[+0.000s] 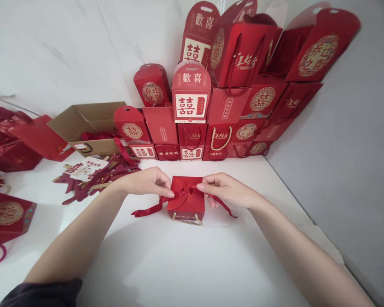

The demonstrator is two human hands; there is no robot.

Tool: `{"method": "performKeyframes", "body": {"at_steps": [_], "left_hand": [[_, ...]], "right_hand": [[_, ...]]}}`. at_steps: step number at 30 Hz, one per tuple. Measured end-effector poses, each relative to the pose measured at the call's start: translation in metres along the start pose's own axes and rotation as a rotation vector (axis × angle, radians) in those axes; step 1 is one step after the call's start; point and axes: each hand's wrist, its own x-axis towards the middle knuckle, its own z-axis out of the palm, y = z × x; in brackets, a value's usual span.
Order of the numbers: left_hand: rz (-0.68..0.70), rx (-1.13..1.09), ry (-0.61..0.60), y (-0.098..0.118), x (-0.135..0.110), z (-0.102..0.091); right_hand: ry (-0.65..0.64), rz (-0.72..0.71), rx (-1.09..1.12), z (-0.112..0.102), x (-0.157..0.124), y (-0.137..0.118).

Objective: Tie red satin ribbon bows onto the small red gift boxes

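Note:
A small red gift box (195, 207) stands on the white table in front of me, its top flaps folded inward. A gold cord handle (187, 221) hangs at its near side. Across the top runs a dark red ribbon (149, 210), crossed or knotted at the middle; the exact form is hard to make out. My left hand (150, 181) pinches the ribbon on the left of the box. On the right, my right hand (225, 189) pinches the other part of it. Loose ribbon tails hang out on both sides.
Stacked red gift boxes (192, 96) form a wall along the back. An open cardboard box (92, 115) with red items stands at back left, beside a pile of dark red cut-outs (105, 175). Another red box (9, 217) lies at the left edge. A grey wall (339, 140) borders the right.

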Motion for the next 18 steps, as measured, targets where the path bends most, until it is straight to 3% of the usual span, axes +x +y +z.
{"method": "performKeyframes", "body": {"at_steps": [4, 14, 18], "left_hand": [[0.014, -0.085, -0.092, 0.0, -0.005, -0.001], [0.069, 0.154, -0.228, -0.006, -0.014, -0.019], [0.248, 0.022, -0.124, -0.004, -0.014, -0.024]], "right_hand": [[-0.021, 0.018, -0.163, -0.008, -0.002, 0.001], [-0.143, 0.09, -0.264, -0.019, -0.003, 0.002], [-0.129, 0.097, -0.27, -0.018, -0.004, 0.001]]}}
